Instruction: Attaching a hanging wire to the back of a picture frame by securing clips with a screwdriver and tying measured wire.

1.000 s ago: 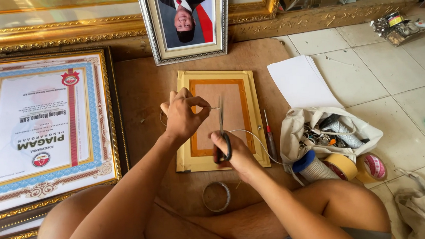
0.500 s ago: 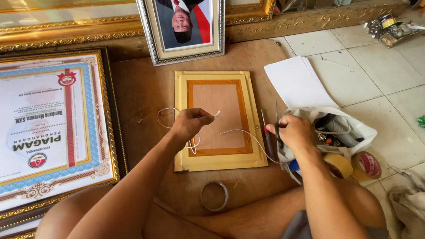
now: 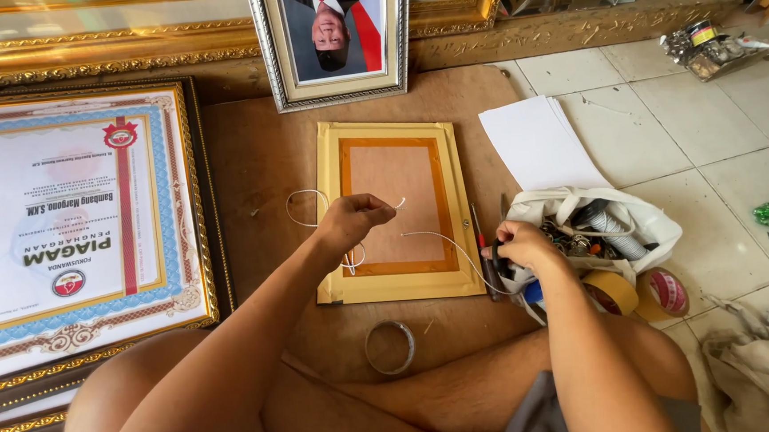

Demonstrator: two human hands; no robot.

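Observation:
A small gold picture frame (image 3: 335,246) lies face down on a brown board, its brown backing upward. My left hand (image 3: 354,222) rests over the frame's lower left, fingers closed on a thin white cord (image 3: 299,203) that loops left and trails right across the backing. My right hand (image 3: 520,245) is at the frame's right side, by the mouth of a white bag (image 3: 643,222), closed on a dark-handled tool (image 3: 496,262). A red-handled screwdriver (image 3: 477,228) lies along the frame's right edge.
A large framed certificate (image 3: 74,226) lies at left, and a silver-framed portrait (image 3: 336,85) leans at the back. White paper sheets (image 3: 536,144), two tape rolls (image 3: 616,291), a clear tape ring (image 3: 389,346) and crumpled cloth (image 3: 768,370) surround my crossed legs.
My right hand left the frame's centre with the scissors and moved right to the bag. My left hand lowered onto the frame, still holding the cord.

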